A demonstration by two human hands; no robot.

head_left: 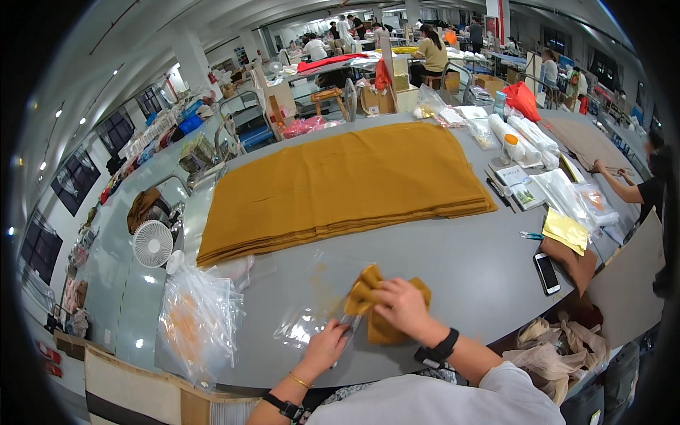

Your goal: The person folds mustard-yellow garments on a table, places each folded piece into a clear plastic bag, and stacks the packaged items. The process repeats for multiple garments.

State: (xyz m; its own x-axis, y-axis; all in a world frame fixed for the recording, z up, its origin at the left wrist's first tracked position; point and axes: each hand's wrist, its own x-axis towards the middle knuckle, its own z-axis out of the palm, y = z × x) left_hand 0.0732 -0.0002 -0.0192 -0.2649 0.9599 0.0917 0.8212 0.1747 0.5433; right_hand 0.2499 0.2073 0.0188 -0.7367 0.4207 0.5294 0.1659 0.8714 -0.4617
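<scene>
My right hand (402,308) grips a bunched mustard-coloured fabric piece (365,287), shaped like a bow with loops and a hanging tail, just above the grey table. To its left, my left hand (326,342) pinches the edge of a transparent plastic bag (298,324) lying on the tabletop. The fabric's left end is over the bag's near right side; how far it reaches inside cannot be made out. Beyond both hands lies a wide folded stack of mustard fabric (340,180). A pile of transparent zip bags (199,324) rests by the table's left edge.
On the right of the grey table (451,255) are a smartphone (547,273), small thread snips (531,235), a yellow packet (566,231), a notebook (518,186), pens (499,194) and plastic rolls (515,141). A white fan (153,243) stands left. Another person's hand (600,166) touches beige fabric (584,141).
</scene>
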